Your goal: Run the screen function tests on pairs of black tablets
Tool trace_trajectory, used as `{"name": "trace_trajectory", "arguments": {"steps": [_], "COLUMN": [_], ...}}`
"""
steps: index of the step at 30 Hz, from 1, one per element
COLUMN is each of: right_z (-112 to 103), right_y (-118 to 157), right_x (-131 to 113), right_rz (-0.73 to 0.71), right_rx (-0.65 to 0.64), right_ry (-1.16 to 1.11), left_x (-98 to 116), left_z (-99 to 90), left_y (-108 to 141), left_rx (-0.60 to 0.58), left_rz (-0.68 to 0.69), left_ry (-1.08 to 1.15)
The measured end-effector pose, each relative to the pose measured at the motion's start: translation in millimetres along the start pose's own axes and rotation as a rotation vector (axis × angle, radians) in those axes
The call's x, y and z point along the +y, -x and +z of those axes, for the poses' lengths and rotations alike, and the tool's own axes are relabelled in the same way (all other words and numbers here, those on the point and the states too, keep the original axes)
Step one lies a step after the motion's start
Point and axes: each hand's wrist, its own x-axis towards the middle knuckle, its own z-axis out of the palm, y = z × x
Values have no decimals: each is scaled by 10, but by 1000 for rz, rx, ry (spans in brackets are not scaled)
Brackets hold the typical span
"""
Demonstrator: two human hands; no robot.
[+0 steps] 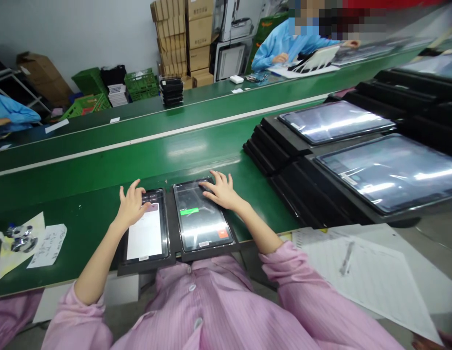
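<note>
I log: left hand point(133, 206), spread wide, at white-screened tablet point(144, 236); right hand point(223, 192), likewise, at dark-screened tablet point(200, 227); both tablets on green bench point(87, 223). Step, I judge: touchscreen input; next tap needs light contact.

Green tabletop point(83, 248) here: two black trays point(147, 267) near edge, handwritten note point(50, 245), yellow sheet point(7, 265), black stack point(260, 150).

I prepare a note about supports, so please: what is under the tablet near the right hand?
A black tray shows around the tablet, on the green bench. The tablet's back and the tray surface beneath it are covered, so I cannot tell what else lies there.
</note>
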Motion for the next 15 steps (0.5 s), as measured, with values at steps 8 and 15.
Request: {"name": "trace_trajectory", "arguments": {"steps": [8, 15], "right_z": [-64, -331], "right_y": [-122, 22], "right_x": [16, 137], "right_rz": [57, 12], "right_rx": [-31, 39], "right_ry": [15, -152], "left_x": [-119, -156], "left_z": [-5, 22], "left_y": [-477, -749], "left_rx": [-376, -519], "left_rz": [-202, -178], "left_ry": [204, 176]}}
